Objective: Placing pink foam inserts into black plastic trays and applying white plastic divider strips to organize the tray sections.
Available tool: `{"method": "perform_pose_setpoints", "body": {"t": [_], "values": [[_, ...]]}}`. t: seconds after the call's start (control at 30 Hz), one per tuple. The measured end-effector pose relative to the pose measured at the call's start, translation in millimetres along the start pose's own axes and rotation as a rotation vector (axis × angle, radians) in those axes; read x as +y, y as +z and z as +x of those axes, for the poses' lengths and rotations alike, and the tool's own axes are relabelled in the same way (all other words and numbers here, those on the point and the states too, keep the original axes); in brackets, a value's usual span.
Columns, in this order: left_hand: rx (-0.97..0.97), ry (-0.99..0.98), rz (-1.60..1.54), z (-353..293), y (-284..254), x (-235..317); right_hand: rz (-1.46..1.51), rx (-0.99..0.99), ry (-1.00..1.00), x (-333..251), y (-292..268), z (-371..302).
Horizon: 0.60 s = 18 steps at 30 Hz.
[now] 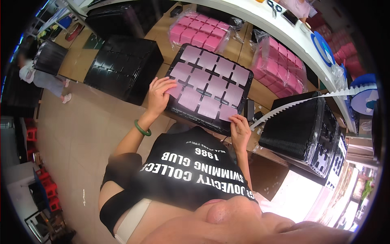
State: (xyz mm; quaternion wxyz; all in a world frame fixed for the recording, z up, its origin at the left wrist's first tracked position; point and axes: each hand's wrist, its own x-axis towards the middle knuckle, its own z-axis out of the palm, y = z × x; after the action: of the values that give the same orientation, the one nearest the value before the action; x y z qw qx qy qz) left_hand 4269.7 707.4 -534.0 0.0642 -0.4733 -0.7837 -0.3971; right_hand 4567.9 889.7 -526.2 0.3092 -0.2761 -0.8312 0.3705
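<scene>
Though black, tray [243, 79] pink-tiled

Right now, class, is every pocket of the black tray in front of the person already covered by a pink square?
No: the black tray carries many pink squares, but open black pockets remain along its near-left edge.

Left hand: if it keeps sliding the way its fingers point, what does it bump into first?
Probably the pink squares in the black tray: the left hand already touches the nearest one at the tray's edge.
</scene>
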Motion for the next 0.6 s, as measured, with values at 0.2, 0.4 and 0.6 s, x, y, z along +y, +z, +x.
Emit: {"method": "perform_pose_setpoints", "body": {"t": [0.2, 0.4, 0.6], "values": [[0.024, -0.031, -0.01, -3.7, 1.3, -2.9, 0.007, 0.057, -0.021, -2.4, 4.9, 1.3], [0.094, -0.049, 0.057, -19.2, -2.4, -15.8, -0.027, 0.009, -0.029, 4.1, 12.9, 9.6], [0.05, -0.085, -0.065, -26.1, -5.3, -29.1, -0.026, 0.09, -0.082, -22.0, 22.7, -15.6]]}}
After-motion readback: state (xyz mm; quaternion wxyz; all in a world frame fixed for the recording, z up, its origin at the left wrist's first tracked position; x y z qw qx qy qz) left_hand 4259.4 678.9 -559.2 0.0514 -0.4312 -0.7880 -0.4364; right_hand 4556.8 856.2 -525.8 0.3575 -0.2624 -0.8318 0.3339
